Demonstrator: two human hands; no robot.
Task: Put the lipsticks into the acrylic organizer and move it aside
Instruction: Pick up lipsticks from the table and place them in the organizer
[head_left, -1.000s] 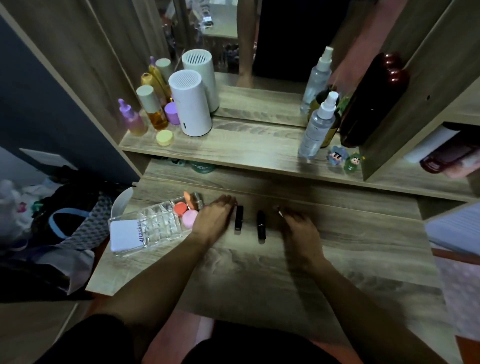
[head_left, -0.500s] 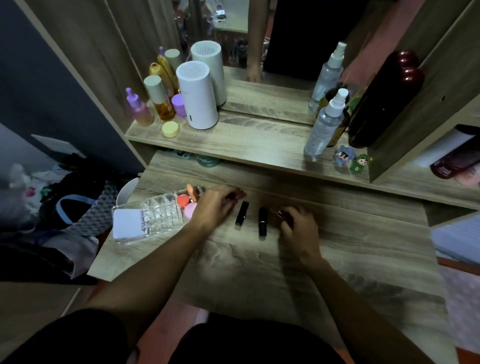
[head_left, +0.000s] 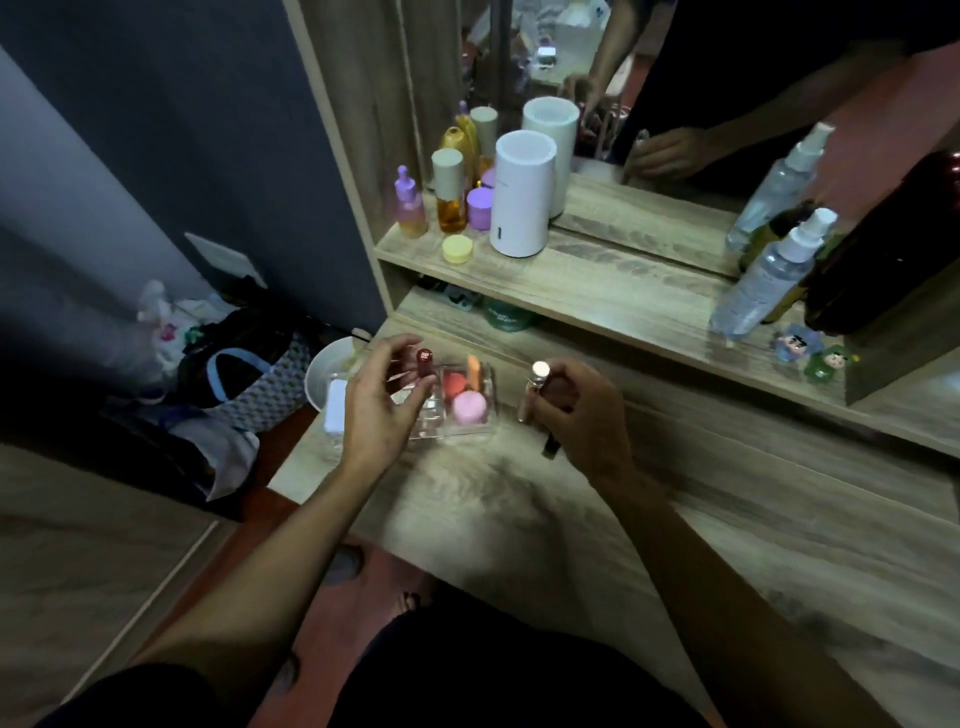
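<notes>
The clear acrylic organizer (head_left: 485, 423) sits on the wooden desk (head_left: 727, 519) at its left end, with pink and orange makeup sponges in its right compartment. My left hand (head_left: 376, 402) holds a dark red lipstick (head_left: 424, 364) upright just above the organizer's grid of slots. To the right of the organizer, my right hand (head_left: 582, 410) grips a pale lipstick with a silver cap (head_left: 535, 387), held upright. A dark lipstick (head_left: 550, 444) pokes out below the right hand's fingers; whether it lies on the desk or is held I cannot tell.
A white bowl (head_left: 324, 374) sits at the desk's left edge behind the organizer. The shelf above carries a white cylinder (head_left: 522, 195), small bottles (head_left: 449, 192), a yellow jar (head_left: 457, 248), a spray bottle (head_left: 763, 275) and little figurines (head_left: 815, 351). A mirror stands behind. Bags lie on the floor at the left.
Both hands have lifted lipsticks off the desk. The left hand moved left over the organizer with the red one; the right hand raised the silver-capped one. The camera view shifted left.
</notes>
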